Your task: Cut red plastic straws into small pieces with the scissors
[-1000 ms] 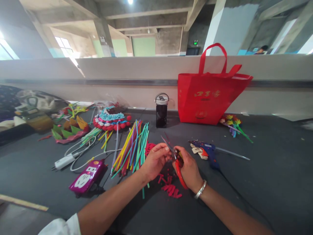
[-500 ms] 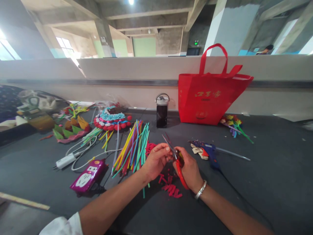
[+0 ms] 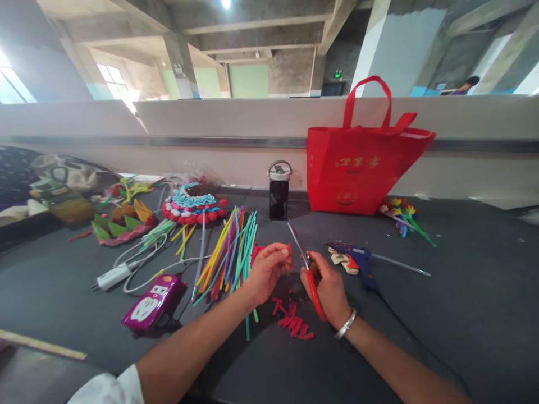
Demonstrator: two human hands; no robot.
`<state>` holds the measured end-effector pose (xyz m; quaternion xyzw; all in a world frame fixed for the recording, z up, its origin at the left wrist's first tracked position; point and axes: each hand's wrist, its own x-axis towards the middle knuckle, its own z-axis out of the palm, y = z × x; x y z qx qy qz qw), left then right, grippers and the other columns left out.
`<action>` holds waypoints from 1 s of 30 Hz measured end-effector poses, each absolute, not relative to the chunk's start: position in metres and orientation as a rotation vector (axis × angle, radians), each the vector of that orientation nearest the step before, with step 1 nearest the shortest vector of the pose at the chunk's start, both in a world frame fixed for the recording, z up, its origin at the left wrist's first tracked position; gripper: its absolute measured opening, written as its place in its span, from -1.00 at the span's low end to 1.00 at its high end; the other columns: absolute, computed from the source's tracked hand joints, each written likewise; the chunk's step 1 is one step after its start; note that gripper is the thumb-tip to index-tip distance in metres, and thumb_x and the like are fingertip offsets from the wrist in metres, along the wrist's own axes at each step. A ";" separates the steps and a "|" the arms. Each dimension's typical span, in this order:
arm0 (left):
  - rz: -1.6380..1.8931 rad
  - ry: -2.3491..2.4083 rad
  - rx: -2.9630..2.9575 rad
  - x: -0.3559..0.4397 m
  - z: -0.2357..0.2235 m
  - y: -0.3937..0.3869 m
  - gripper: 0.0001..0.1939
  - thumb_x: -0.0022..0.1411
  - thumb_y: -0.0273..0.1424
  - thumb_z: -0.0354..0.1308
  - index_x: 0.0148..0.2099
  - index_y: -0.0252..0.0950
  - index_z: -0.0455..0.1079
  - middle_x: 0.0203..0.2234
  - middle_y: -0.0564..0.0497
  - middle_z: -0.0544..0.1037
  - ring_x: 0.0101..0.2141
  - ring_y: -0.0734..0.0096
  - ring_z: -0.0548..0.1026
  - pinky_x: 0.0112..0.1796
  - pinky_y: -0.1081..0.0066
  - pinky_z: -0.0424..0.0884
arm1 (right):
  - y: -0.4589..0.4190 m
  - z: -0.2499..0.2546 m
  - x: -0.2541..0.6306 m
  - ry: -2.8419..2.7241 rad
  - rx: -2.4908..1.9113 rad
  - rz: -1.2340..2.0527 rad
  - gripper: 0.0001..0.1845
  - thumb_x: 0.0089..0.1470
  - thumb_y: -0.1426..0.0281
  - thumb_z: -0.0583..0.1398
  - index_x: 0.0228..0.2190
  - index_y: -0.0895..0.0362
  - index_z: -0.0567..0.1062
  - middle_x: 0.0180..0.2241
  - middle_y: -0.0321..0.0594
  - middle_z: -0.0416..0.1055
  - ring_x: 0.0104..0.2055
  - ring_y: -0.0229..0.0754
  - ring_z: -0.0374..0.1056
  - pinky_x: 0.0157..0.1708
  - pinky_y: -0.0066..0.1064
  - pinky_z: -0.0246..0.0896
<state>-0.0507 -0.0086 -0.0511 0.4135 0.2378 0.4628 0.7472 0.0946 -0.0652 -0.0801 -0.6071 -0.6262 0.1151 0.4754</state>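
Near the right hand [image 3: 327, 292], the scissors [image 3: 314, 289] show smooth, shiny metal blades and bright plastic-looking handles; the bracelet [image 3: 346, 324] at its wrist is polished, silvery metal. Beyond both hands, the red bag [image 3: 353, 171] looks like matt, softly creased cloth. Out past the left hand [image 3: 269, 272], the purple power strip [image 3: 152, 303] has glossy plastic sides, while the bundled stems [image 3: 227, 252] look fuzzy and matt. The tabletop [image 3: 458, 292] under the hands is dark, smooth and mostly dull.

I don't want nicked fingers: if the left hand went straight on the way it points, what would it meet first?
Probably the scissors, held by the right hand: the left hand points their way, though depth is unclear.
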 end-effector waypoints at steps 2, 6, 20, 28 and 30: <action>1.094 0.646 1.039 -0.055 -0.052 -0.001 -0.85 0.07 -0.33 0.26 -0.38 -0.31 0.41 -0.56 0.09 0.39 -0.51 0.55 0.33 -0.39 0.49 0.24 | -0.064 -0.080 0.097 -1.492 -1.477 0.290 -0.67 0.06 0.35 0.13 -0.10 0.11 0.39 -0.38 -0.24 0.51 -0.39 -0.18 0.44 -0.35 -0.41 0.31; 1.211 0.907 1.358 -0.067 -0.054 0.018 -0.81 0.08 -0.27 0.23 -0.38 -0.30 0.42 -0.57 0.10 0.38 -0.53 0.53 0.29 -0.44 0.49 0.20 | -0.060 -0.079 0.102 -1.439 -1.454 0.267 -0.71 0.06 0.33 0.13 -0.15 0.11 0.42 -0.35 -0.24 0.51 -0.36 -0.19 0.44 -0.31 -0.39 0.32; 1.192 1.024 2.026 -0.079 -0.060 0.037 -0.94 0.07 -0.44 0.17 -0.42 -0.27 0.46 -0.50 0.03 0.46 -0.43 0.42 0.37 -0.35 0.44 0.23 | -0.051 -0.072 0.117 -1.230 -1.436 0.349 -0.64 0.08 0.16 0.14 -0.21 0.16 0.48 -0.55 -0.29 0.42 -0.54 -0.23 0.35 -0.50 -0.43 0.28; 1.081 1.108 2.028 -0.084 -0.066 0.046 -0.82 -0.05 -0.55 0.13 -0.37 -0.27 0.50 -0.49 0.05 0.50 -0.47 0.43 0.37 -0.37 0.44 0.23 | -0.050 -0.069 0.120 -1.217 -1.460 0.359 -0.62 0.05 0.13 0.15 -0.22 0.15 0.49 -0.64 -0.35 0.36 -0.62 -0.25 0.31 -0.59 -0.46 0.21; 1.053 1.092 2.055 -0.084 -0.064 0.046 -0.82 -0.05 -0.54 0.13 -0.37 -0.26 0.51 -0.49 0.04 0.51 -0.48 0.43 0.37 -0.39 0.44 0.23 | -0.049 -0.070 0.120 -1.226 -1.465 0.331 -0.63 0.05 0.14 0.14 -0.23 0.15 0.49 -0.61 -0.33 0.38 -0.58 -0.23 0.35 -0.55 -0.45 0.23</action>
